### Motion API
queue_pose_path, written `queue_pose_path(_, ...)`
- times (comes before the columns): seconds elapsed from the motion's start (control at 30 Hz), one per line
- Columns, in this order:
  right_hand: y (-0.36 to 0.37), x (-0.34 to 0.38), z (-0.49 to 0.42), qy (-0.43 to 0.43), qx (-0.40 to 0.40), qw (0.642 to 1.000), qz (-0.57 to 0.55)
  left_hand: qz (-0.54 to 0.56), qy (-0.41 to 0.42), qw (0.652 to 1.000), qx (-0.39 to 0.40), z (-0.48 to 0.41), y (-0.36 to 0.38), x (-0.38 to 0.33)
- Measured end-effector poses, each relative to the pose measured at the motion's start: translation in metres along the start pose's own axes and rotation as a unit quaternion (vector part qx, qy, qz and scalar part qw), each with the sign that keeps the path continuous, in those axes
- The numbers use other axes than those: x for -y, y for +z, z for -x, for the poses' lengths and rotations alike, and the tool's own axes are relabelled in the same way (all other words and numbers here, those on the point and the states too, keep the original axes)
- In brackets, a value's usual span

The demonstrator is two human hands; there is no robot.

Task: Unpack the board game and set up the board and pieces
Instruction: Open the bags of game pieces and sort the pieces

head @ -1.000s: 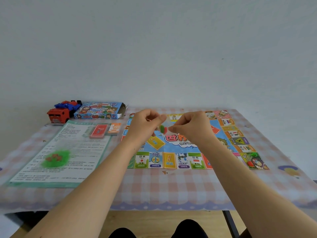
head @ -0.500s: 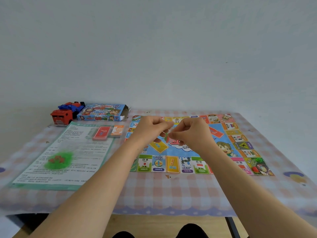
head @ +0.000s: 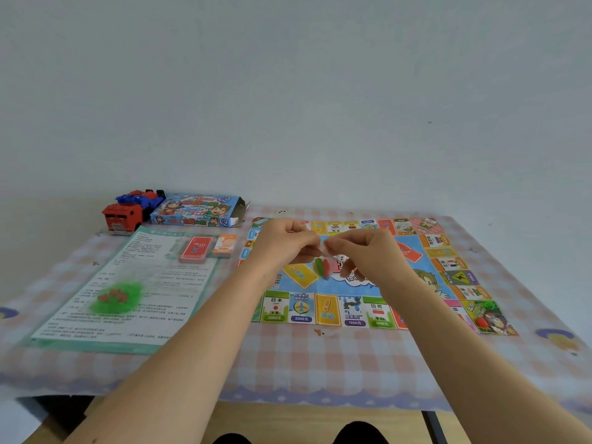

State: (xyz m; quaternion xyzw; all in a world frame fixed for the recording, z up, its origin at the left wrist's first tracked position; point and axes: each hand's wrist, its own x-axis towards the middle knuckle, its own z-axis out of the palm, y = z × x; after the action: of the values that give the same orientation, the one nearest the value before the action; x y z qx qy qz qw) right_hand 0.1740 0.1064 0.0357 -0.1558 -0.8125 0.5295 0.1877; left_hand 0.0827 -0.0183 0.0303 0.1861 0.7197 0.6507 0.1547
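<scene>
Two hands meet over the middle of the board: my left hand [head: 288, 241] and my right hand [head: 368, 254] each pinch the top of a small clear plastic bag [head: 323, 265], fingers curled in, thumbs and forefingers closed on its thin film. Green and red flat pieces hang inside it, with a white die just beside them at 3 o'clock; whether the die lies in the bag I cannot tell.

Under the bag the game board [head: 455, 277] lies flat, a glossy printed sheet with coloured squares round its rim, its near edge parallel to the table's front. At 9 o'clock from it, well apart, the paper rule sheet [head: 153, 302] lies flat with a fuzzy green heap of small pieces [head: 116, 298] on it. At its far end sit a red card deck [head: 196, 249] and an orange card deck [head: 225, 246], side by side. At 11 o'clock the cardboard game box [head: 198, 210] lies with its flap open, a red and blue toy truck [head: 128, 211] touching its left end. Bare checked tablecloth [head: 288, 357] runs along the front edge.
</scene>
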Motion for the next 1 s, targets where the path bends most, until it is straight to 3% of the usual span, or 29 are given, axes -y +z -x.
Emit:
queue_pose_path(0.2, 0.0031, 0.0010, 0.0022, 0.011, 0.001, 1.000, 0.000, 0.071, -0.023, 0.997, -0.005, -0.0016, -0.0018, 0.0009)
queue_pose_path(0.43, 0.0052, 0.0028, 0.0025, -0.015, 0.011, 0.999, 0.040, 0.032, -0.005, 0.999, 0.026, -0.0039, -0.0009, 0.0036)
queue_pose_path(1.0, 0.0026, -0.0042, -0.0023, 0.014, -0.024, 0.998, 0.064, 0.008, 0.030, 0.998, 0.059, -0.0005, 0.0041, 0.0067)
